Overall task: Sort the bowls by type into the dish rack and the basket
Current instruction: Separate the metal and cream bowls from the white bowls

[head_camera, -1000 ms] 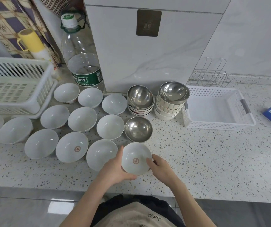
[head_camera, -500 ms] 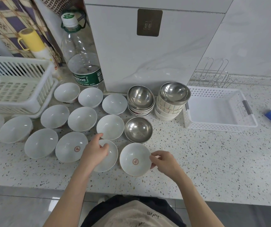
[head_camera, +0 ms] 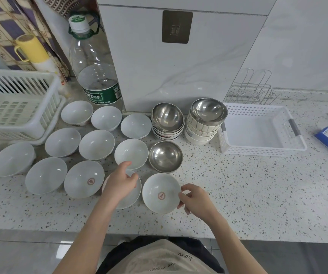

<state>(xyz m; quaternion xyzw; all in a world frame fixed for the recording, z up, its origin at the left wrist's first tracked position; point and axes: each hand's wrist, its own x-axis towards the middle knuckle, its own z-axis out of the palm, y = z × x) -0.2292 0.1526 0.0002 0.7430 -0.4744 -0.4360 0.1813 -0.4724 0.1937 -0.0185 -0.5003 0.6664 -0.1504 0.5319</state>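
Both containers sit empty: the dish rack (head_camera: 18, 107) far left of the marked white bowl (head_camera: 161, 193), the basket (head_camera: 262, 131) back to its right. A second ago you cradled that bowl in two hands; now it rests on the desk (head_camera: 248, 184). Your right hand (head_camera: 195, 198) pinches its right rim, while your left hand (head_camera: 120, 180) has shifted to grip the plain bowl (head_camera: 131, 196) just left. You're probably gathering white bowls.
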